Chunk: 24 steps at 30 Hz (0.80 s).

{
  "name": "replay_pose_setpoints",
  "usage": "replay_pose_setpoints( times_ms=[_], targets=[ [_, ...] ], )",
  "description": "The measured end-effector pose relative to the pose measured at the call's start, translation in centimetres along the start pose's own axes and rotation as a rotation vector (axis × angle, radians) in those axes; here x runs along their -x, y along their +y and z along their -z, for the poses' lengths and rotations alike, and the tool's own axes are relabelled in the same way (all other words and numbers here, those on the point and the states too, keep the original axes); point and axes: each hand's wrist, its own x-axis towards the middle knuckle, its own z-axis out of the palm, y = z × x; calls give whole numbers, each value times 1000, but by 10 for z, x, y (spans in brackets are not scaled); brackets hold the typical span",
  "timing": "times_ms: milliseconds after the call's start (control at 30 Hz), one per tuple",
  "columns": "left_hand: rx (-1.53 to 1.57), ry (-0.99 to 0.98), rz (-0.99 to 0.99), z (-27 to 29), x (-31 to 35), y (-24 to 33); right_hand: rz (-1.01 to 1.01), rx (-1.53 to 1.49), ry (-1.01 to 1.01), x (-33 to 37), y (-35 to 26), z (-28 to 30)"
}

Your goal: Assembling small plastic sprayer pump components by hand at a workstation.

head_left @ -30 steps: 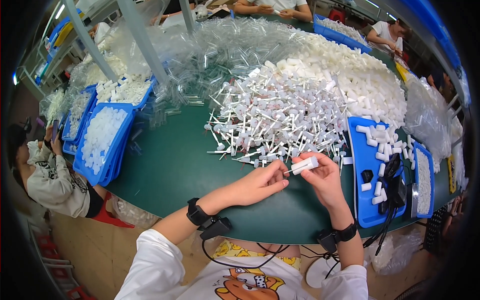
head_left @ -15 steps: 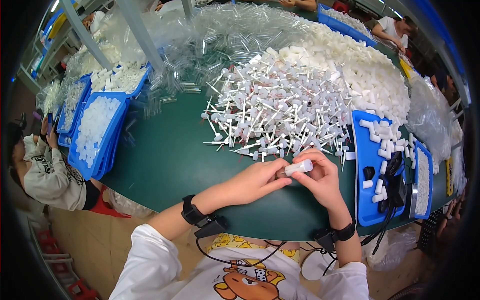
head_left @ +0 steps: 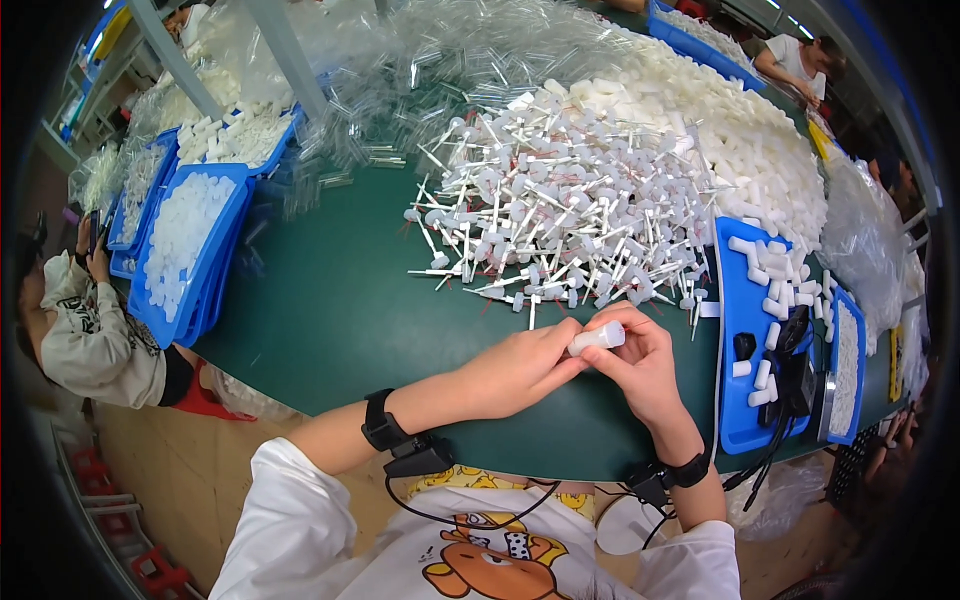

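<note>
Between my two hands, over the near part of the green table [head_left: 310, 290], is a short white cylinder with a translucent cap-like end [head_left: 597, 339]. Its capped end points right and slightly up. My left hand [head_left: 515, 370] pinches the left end, and its fingertips hide that part. The thumb and fingers of my right hand [head_left: 645, 360] close around the capped end. Just beyond my fingers spreads a heap of thin white sticks with translucent round caps and fine red strands [head_left: 570, 210].
White cylinders [head_left: 720, 120] are heaped behind at right; clear tubes [head_left: 460, 60] lie at the back. On the right, a blue tray [head_left: 735, 400] holds white cylinders and a black cabled device [head_left: 793, 375]. Stacked blue trays [head_left: 225, 240] stand left, near a seated person [head_left: 100, 340].
The view has shifted slightly. The left fingertips have come closer around the cylinder's left end, and the cylinder stays between both hands.
</note>
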Motion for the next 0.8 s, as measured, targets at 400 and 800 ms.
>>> replay_pose_setpoints(
  times_ms=[400,800],
  targets=[
    [-81,32,-53,3,-1,6,106,158,-79,-4,-7,8],
    [592,-200,243,5,-1,11,131,214,-178,-3,-3,7]
  ],
)
